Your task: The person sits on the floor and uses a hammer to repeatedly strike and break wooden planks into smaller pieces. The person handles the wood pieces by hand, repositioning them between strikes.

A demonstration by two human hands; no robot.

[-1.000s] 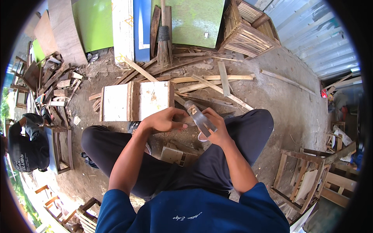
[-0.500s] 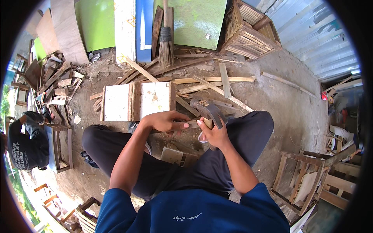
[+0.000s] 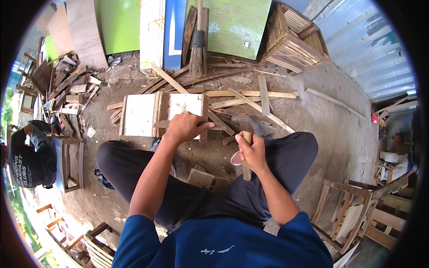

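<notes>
My left hand (image 3: 184, 128) is closed around a thin brown wood strip (image 3: 217, 127), whose ends stick out on both sides of the fingers. The strip lies over the near part of a wooden frame with two white panels (image 3: 137, 116). My right hand (image 3: 253, 152) grips a claw hammer (image 3: 246, 169) by its wooden handle. The dark metal head is up, just beyond the fist and over my bent knee. Between my legs on the ground is a small wooden piece with a pale face (image 3: 200, 178).
Loose planks (image 3: 250, 94) lie beyond the frame, with a stick broom (image 3: 198, 58) standing behind. Wood scraps (image 3: 71, 91) are piled at left, near another person (image 3: 33, 156). A slatted wooden piece (image 3: 295, 40) stands far right; wooden frames (image 3: 344, 210) stand near right.
My left hand has moved forward with the wood strip, from above my lap to over the frame. The right hand has moved slightly right with the hammer, apart from the strip.
</notes>
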